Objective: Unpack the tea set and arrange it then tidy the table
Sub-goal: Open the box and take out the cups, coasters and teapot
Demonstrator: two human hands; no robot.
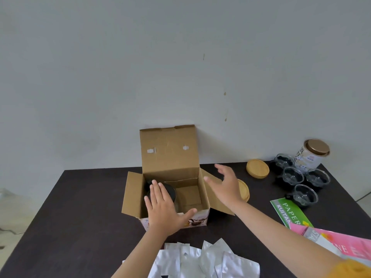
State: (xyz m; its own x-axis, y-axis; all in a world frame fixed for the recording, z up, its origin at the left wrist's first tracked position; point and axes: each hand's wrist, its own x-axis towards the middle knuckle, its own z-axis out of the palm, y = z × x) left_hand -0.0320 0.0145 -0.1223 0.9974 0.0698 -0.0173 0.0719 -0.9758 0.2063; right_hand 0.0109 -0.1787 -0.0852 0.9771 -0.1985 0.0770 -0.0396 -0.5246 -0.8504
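The left hand [162, 207] is hovering with straight, spread fingers over the left half of the open brown cardboard box [203, 189], and it is gripping nothing. Its fingertips [155, 182] are lying just above the black-lidded glass teapot [167, 190], which is standing inside the box against the left wall. Whether the fingers are already touching the lid cannot be told. The right hand [224, 184] is also open, with the palm turned to the left, and it is floating beside the right wall of the box, above the right flap, holding nothing.

So the teapot is lying directly under and slightly far from the left hand, and to the left of the right hand with the box wall between them. The left hand is clearly the nearer one. The teapot seems to be standing upright, its long axis vertical and its lid facing up. Where the spout and handle are pointing is hidden by the hand and the box. Probably the coming move is needing a reach down into the box and a straight lift upward.

Further right on the dark wooden table [90, 207], two round bamboo coasters [257, 168] are lying near the box, and four small glass cups [293, 176] are standing in a group well apart from it.
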